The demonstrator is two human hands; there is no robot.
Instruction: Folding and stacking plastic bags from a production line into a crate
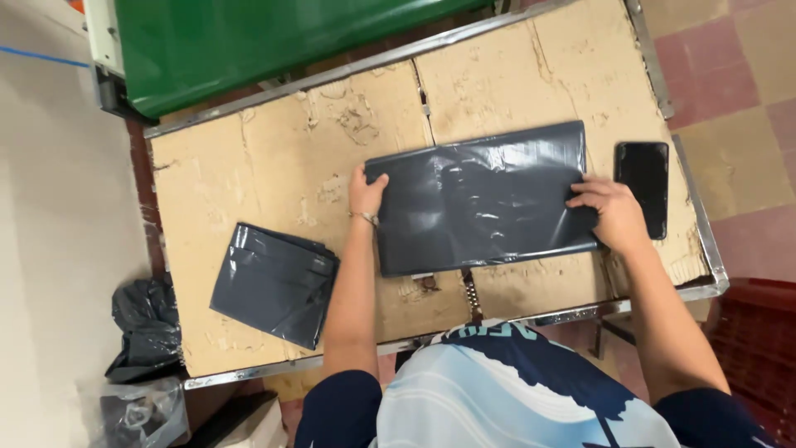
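pressing grey bag (481, 199) flat — left hand (366, 192), right hand (609, 211), fingers spread.

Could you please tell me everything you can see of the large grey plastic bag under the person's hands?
The large grey plastic bag is a dark, glossy, wrinkled plastic mailer, rectangular and lying flat, slightly tilted, on the cardboard-covered table. The left hand presses its left edge; the right hand rests on its right edge. A black phone lies just beyond that edge.
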